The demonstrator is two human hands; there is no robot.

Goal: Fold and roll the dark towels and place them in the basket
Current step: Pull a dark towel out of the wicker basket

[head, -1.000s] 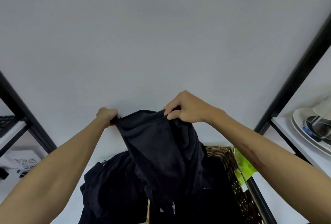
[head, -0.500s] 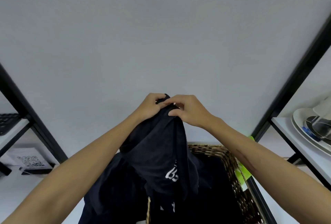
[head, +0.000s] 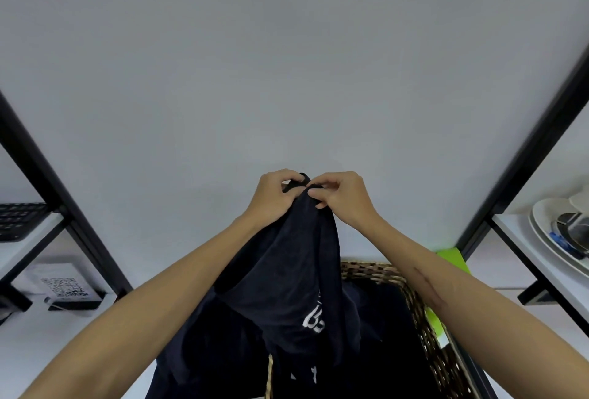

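Dark towel (head: pixel 287 277), raised above basket (head: pixel 414 300): top corners, lately apart, now brought together. Left hand (head: pixel 274 198) and right hand (head: pixel 342 196) pinch them, touching. First fold likely made; rolling remains.

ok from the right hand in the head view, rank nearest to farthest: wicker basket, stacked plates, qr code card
From the right hand, which pinches the dark towel:
1. Wicker basket, just below it and slightly right.
2. Stacked plates, on the right shelf.
3. QR code card, far off on the low left shelf, beyond the left hand.
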